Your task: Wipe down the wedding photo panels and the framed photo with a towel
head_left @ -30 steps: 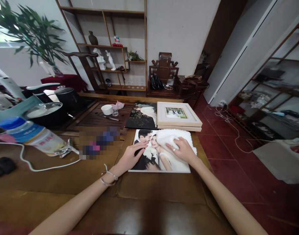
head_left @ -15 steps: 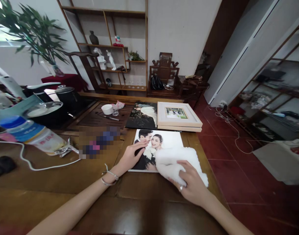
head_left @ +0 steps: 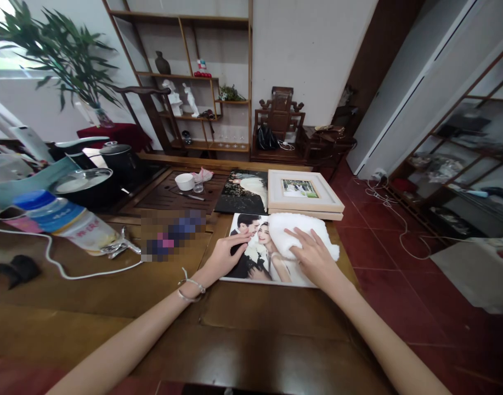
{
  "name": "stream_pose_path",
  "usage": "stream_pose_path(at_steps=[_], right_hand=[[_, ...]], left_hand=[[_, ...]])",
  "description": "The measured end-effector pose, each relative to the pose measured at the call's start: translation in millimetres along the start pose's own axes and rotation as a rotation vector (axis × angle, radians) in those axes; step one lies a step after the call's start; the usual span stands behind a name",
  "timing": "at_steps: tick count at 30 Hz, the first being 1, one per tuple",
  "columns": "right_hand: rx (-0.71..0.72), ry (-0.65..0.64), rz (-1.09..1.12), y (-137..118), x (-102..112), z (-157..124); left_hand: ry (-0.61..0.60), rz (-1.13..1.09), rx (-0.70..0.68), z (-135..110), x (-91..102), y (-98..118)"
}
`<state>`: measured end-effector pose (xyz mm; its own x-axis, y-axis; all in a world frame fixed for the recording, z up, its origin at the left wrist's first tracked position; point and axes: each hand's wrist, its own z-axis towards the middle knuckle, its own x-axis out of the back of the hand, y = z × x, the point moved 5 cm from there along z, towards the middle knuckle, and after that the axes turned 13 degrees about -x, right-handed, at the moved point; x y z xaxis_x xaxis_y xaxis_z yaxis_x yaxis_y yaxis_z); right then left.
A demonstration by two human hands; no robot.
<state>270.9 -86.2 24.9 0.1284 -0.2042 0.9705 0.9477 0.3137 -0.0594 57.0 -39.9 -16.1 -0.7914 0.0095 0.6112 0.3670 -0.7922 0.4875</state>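
A wedding photo print (head_left: 257, 258) lies flat on the wooden table, showing a couple and a white bouquet. My left hand (head_left: 229, 253) rests over its left side with fingers stretched out and nothing held. On the upper right of the print is a fluffy white cloth (head_left: 286, 226). My right hand (head_left: 315, 252) holds this cloth against the print, its fingers spread over the top; the thumb's grip is hidden. The cloth covers the print's upper right corner.
Behind the print lie a dark photo panel (head_left: 235, 192) and stacked pale picture frames (head_left: 331, 200). To the left are a blue-capped bottle (head_left: 76, 227), a white cable (head_left: 66, 273), a lidded pan (head_left: 84, 186) and a white bowl (head_left: 184, 181). The table's right edge drops to red floor tiles.
My right hand has pushed the white cloth up and away from me across the print, uncovering its lower right part. The left hand stays at the print's left side. The view has shifted slightly.
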Motion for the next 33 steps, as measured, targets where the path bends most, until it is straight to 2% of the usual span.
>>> stream_pose_path(at_steps=[4, 7, 16, 19, 22, 30, 33], right_hand=[[-0.015, -0.016, 0.033, 1.1, -15.9, 7.9], [-0.029, -0.021, 0.070, -2.6, -17.0, 1.1], [0.007, -0.102, 0.079, -29.6, -4.6, -65.9], [0.019, -0.112, 0.094, -29.5, -1.6, -74.6], [0.008, -0.108, 0.115, -22.3, -0.8, -62.6], [-0.154, -0.037, 0.102, 10.9, -17.2, 18.9], [-0.152, -0.032, 0.094, 12.4, -19.4, 23.5]], left_hand=[[0.003, -0.003, 0.019, 3.0, 0.9, -1.2], [0.002, -0.005, 0.028, 3.2, 0.8, -1.3], [0.021, -0.002, 0.032, 0.8, -0.2, -3.7], [0.010, -0.018, 0.026, 0.9, -0.5, -4.2], [-0.012, -0.037, 0.015, 0.7, -1.2, -4.6], [-0.019, -0.066, -0.001, 1.7, 0.0, -2.1], [-0.021, -0.065, 0.006, 1.6, -0.3, -2.3]])
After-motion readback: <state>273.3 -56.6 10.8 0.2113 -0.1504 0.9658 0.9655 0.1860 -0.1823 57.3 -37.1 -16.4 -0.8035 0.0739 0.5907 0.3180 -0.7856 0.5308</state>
